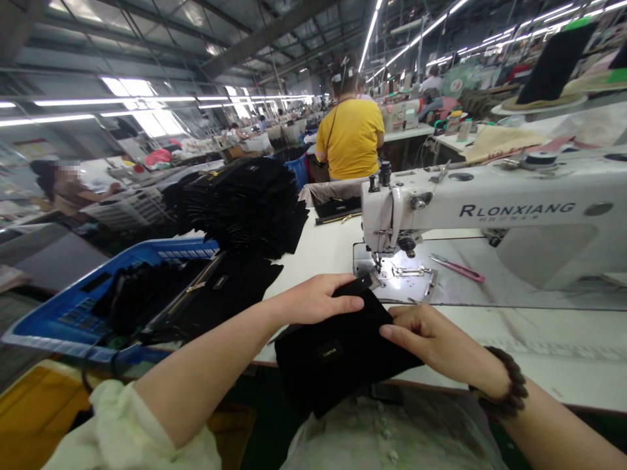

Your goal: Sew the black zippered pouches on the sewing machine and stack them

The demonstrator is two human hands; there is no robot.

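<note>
A black fabric panel (343, 352) with a small label hangs over the table's front edge between my hands. My left hand (321, 299) is closed on its upper left part, thumb on top, close to the sewing machine's needle area. With thumb and curled fingers, my right hand (416, 333) pinches the panel's right edge. A small dark strip lies at the panel's upper corner by the left fingertips. Just beyond stands the white sewing machine (519, 209), its lit presser foot (378, 262) over the metal plate. The left fingertips are partly hidden by the fabric.
Pink-handled tweezers (458, 267) lie on the machine bed. To the left, a tall stack of black pieces (240, 202) sits beside a blue basket (44, 326) holding more black pieces. A person in a yellow top (350, 137) is ahead; a thread cone (556, 65) stands at right.
</note>
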